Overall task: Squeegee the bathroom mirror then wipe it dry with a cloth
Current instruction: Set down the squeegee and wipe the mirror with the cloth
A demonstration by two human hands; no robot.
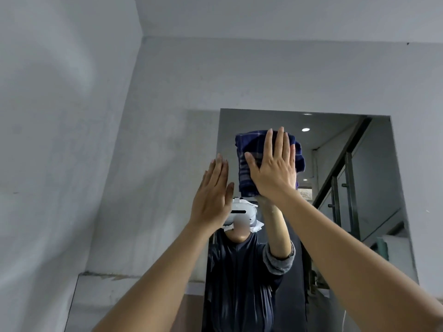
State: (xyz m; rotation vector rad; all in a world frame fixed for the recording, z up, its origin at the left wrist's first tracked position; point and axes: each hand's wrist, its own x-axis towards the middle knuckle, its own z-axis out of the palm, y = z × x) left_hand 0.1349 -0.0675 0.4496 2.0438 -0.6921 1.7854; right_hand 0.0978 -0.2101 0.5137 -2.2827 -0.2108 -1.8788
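Observation:
The mirror (335,164) fills the wall ahead and reflects a person in a headset and a doorway behind. My right hand (273,171) lies flat with fingers spread on a folded dark blue checked cloth (247,159), pressing it against the upper part of the glass. My left hand (211,200) is raised to the left of the cloth, palm forward, fingers straight and together, at or touching the glass, holding nothing. No squeegee is in view.
Plain grey walls (60,140) stand to the left and above. In the reflection I see a staircase railing with glass panels (347,188) on the right and ceiling spotlights (305,129).

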